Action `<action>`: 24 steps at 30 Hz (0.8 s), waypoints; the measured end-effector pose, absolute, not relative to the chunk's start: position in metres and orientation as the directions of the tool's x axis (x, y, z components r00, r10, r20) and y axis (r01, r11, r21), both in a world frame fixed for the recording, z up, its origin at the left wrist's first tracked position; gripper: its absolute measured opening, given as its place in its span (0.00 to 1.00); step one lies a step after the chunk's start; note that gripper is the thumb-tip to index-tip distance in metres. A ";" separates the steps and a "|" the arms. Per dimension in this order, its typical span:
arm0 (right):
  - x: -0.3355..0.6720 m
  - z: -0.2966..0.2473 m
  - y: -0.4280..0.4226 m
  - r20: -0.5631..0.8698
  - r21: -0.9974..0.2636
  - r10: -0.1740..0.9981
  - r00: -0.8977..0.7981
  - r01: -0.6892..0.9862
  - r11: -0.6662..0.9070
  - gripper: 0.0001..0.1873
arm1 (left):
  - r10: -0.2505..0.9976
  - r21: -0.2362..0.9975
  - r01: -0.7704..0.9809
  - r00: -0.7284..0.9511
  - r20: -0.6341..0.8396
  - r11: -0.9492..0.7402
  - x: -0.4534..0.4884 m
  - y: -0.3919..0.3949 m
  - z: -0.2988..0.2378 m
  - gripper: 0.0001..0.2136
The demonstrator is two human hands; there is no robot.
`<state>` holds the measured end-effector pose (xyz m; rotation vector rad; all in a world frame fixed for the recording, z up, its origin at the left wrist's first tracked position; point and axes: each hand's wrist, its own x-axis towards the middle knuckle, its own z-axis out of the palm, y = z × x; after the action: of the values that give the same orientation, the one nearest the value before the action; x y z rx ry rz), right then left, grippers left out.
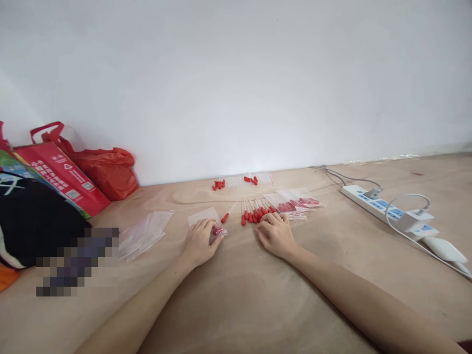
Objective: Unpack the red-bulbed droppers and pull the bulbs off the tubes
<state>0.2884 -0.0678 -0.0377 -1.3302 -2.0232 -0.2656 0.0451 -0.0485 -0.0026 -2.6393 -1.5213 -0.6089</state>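
Note:
My left hand (201, 241) rests on the wooden table (243, 295), fingers curled over a small clear bag (217, 231) with red pieces inside. My right hand (276, 233) lies knuckles-up with fingers bent at the near end of a row of red-tipped sticks (256, 212). One loose red-tipped stick (225, 216) lies between the hands. Filled clear bags (298, 202) with red tips fan out to the right of the row. Small heaps of red caps (218, 184) and more red caps (251, 180) sit near the wall.
A stack of empty clear bags (142, 235) lies left of my left hand. Red boxes (61, 177), a red plastic bag (108, 172) and a black cloth (33, 221) crowd the left. A white power strip (387, 209) with cables lies at right.

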 end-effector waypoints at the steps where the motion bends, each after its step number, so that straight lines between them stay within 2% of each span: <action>1: 0.289 -0.038 -0.068 0.643 -0.195 0.729 -0.237 0.869 0.455 0.05 | 0.799 0.164 0.817 0.465 0.382 -0.553 0.040 -0.051 -0.004 0.08; 6: 0.281 -0.038 -0.066 0.622 -0.217 0.727 -0.293 0.827 0.519 0.06 | 0.742 0.196 0.737 0.551 0.381 -0.647 0.012 -0.049 -0.008 0.07; 11: 0.252 -0.036 -0.063 0.590 -0.199 0.675 -0.443 0.731 0.653 0.07 | 0.690 0.102 0.737 0.562 0.456 -0.668 0.013 -0.047 -0.013 0.09; 13: 0.239 -0.035 -0.062 0.598 -0.184 0.642 -0.480 0.697 0.693 0.09 | 0.686 0.106 0.746 0.536 0.492 -0.658 0.018 -0.050 -0.013 0.09; 16: 0.224 -0.035 -0.060 0.626 -0.147 0.600 -0.498 0.681 0.718 0.13 | 0.723 0.190 0.761 0.461 0.514 -0.620 0.029 -0.059 -0.013 0.10; 21: 0.220 -0.035 -0.058 0.675 -0.097 0.559 -0.482 0.693 0.714 0.09 | 0.778 0.337 0.736 0.396 0.489 -0.587 0.047 -0.073 -0.010 0.09; 24: 0.224 -0.035 -0.057 0.695 -0.080 0.544 -0.471 0.701 0.709 0.09 | 0.780 0.375 0.711 0.397 0.484 -0.595 0.053 -0.076 -0.010 0.09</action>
<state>0.2237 -0.0575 -0.0348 -0.9421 -2.1915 -0.2796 0.0532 -0.0762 -0.0103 -2.7141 -1.4538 -1.0377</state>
